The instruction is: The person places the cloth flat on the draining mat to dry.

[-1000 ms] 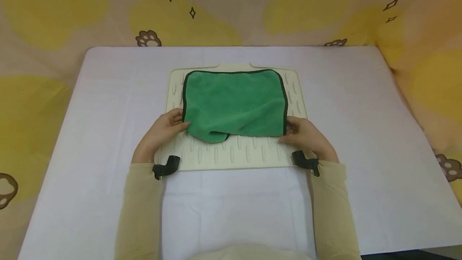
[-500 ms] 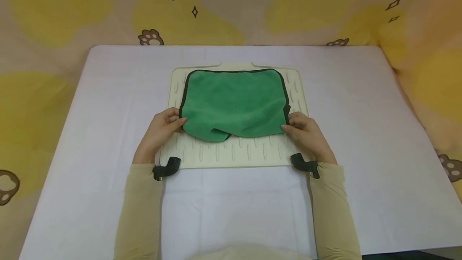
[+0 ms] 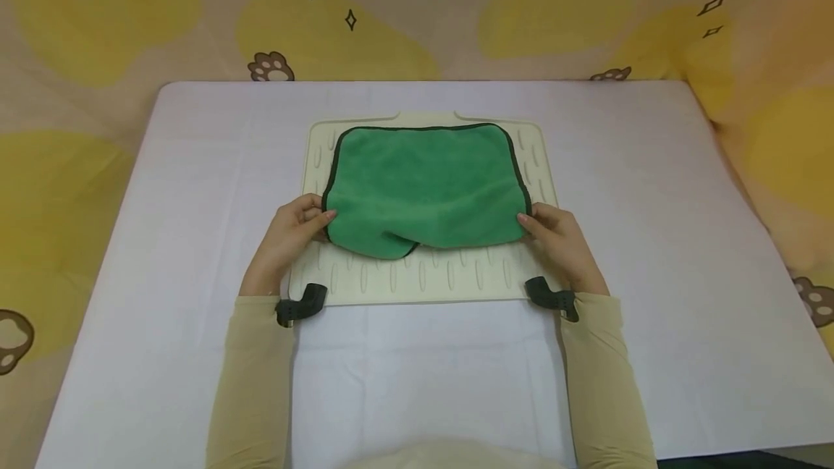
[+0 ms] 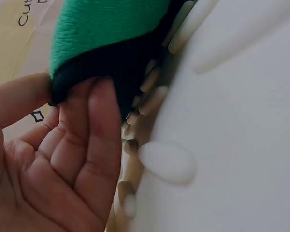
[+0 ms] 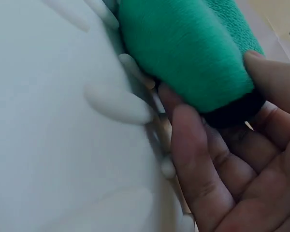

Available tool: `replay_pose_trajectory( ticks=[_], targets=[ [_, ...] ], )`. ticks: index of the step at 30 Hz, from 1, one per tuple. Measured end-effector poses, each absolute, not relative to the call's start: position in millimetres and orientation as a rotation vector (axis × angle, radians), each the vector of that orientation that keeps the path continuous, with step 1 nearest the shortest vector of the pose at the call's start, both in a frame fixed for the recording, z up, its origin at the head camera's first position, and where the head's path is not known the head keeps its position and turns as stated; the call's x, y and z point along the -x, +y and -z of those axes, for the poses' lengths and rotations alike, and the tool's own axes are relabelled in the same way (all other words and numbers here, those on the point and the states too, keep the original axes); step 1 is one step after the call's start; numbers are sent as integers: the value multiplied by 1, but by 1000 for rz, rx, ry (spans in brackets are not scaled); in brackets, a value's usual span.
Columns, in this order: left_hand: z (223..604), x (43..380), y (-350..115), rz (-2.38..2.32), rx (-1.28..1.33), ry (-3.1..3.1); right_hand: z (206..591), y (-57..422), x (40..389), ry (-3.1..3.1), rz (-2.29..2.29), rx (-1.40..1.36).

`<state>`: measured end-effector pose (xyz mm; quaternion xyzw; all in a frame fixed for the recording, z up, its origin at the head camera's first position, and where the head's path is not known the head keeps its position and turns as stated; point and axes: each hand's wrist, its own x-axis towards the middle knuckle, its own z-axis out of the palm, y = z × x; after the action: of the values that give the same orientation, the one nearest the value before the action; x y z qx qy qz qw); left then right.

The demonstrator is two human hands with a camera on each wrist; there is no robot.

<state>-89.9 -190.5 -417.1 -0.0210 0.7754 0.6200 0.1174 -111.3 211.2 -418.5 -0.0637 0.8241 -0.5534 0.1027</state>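
Observation:
A green cloth (image 3: 423,179) with a dark edging lies over a cream ridged board (image 3: 423,281), its near side folded and a little bunched. At its left edge my left hand (image 3: 293,234) pinches the near corner, thumb on top and fingers beneath. My right hand (image 3: 560,241) pinches the opposite near corner in the same way. In the left wrist view the dark edging (image 4: 106,63) sits between thumb and fingers. The right wrist view has the cloth's rounded fold (image 5: 183,53) between the thumb and the fingers, just above the board's ridges.
The board rests on a white-covered table (image 3: 163,310). Behind the table hangs a yellow and beige patterned curtain (image 3: 456,13). A black wrist mount (image 3: 302,304) sits on the left sleeve, another black mount (image 3: 550,299) on the right.
My right hand has taken hold of the cloth's right near corner and drawn it slightly outward to the right. The left edge has also shifted slightly outward with my left hand.

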Motion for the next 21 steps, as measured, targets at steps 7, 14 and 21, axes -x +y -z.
replay_pose_trajectory(
  ticks=[7,14,21],
  targets=[
    [416,89,-191,-1801,51,2219,418,210,112,2390,1701,168],
    [416,86,-197,-1620,-189,2106,416,217,111,2355,1488,193],
    [418,86,-197,-1629,-369,2038,412,226,108,2280,1302,282]
  ],
)
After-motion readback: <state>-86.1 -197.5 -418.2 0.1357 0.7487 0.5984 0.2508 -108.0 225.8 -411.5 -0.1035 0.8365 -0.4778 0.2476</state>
